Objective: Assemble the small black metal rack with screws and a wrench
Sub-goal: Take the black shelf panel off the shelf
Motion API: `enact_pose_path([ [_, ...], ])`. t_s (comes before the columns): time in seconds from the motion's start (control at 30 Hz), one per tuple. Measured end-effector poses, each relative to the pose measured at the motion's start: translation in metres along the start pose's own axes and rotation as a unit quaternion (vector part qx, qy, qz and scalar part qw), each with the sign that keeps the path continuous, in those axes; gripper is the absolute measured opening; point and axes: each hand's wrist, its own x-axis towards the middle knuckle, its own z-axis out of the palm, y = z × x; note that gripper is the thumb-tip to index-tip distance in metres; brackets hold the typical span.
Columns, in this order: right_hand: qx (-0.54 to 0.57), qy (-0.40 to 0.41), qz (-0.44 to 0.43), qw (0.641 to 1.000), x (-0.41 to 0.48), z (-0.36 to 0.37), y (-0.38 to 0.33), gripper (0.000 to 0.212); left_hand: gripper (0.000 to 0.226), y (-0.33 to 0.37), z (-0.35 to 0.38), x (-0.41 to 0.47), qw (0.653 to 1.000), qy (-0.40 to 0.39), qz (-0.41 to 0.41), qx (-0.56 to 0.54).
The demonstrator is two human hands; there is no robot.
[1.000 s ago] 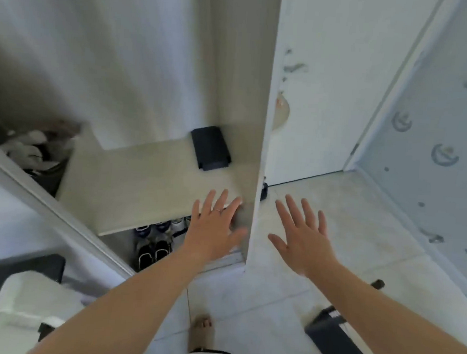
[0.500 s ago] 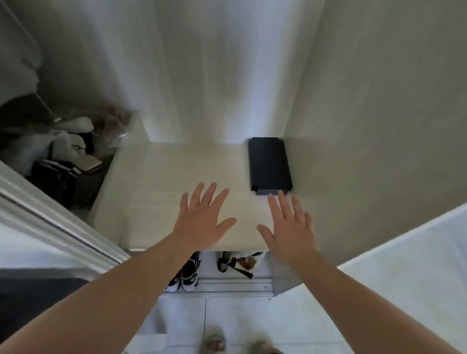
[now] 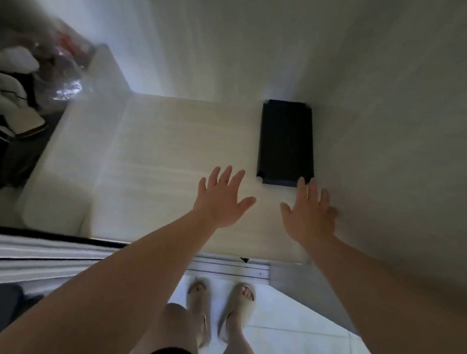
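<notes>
Light was dim and cool. A soft glow fell on the back wall just behind the black panel, leaving a pale sheen on the shelf left of it. Clutter far left of the panel was smeared by blur, and the frame edges bowed; floor tiles below the panel were bright.

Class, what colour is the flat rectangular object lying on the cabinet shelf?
Black; the flat rectangular object shows plainly in the head view.
</notes>
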Motion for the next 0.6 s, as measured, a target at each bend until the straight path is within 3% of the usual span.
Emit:
enact_pose_path([
  [0.2, 0.043, 0.003, 0.038, 0.998, 0.05, 0.016, -0.008, 0.078, 0.082, 0.014, 0.027, 0.077, 0.993, -0.057, -0.028, -0.101],
  [0.37, 0.047, 0.017, 0.036, 0.998, 0.079, 0.025, -0.005, 0.078, 0.085, 0.025, 0.034, 0.125, 0.963, -0.057, -0.081, -0.249],
  [0.5, 0.049, 0.013, 0.041, 0.998, 0.1, 0.032, -0.005, 0.077, 0.067, 0.032, 0.039, 0.151, 0.947, -0.043, -0.086, -0.307],
  [0.6, 0.075, 0.004, 0.048, 0.996, 0.108, 0.033, -0.005, 0.076, 0.052, 0.038, 0.037, 0.158, 0.899, -0.049, -0.1, -0.424],
])
